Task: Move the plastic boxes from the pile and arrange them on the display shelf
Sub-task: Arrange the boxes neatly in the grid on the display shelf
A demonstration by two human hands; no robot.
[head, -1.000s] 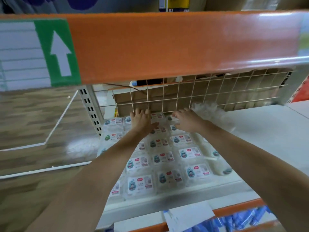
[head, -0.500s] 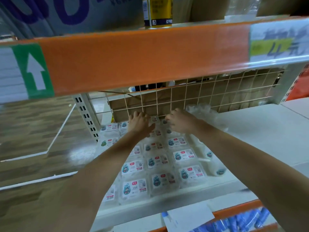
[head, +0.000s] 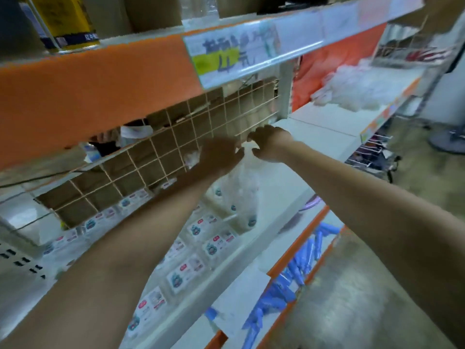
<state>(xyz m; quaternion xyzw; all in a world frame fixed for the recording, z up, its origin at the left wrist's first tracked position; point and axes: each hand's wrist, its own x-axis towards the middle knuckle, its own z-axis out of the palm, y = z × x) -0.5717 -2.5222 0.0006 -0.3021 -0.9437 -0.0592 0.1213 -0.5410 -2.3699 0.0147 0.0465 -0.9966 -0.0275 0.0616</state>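
hands [head: 221, 154] [head: 268, 143] outstretched at plastic bag [head: 239, 187]

A price tag [head: 226, 57] on the orange shelf rail [head: 95, 89], toward 12 o'clock, shows a handwritten "4元". Labels on the plastic boxes [head: 186, 272] at 6 o'clock are too blurred to read.

Two bare forearms are in view, both uncovered from the lower frame edge to the wrist; no sleeve edge shows on either. The left hand [head: 221, 153] and right hand [head: 269, 143] are ungloved. No watch, band or ring can be made out on either wrist or hand, though motion blur softens detail.
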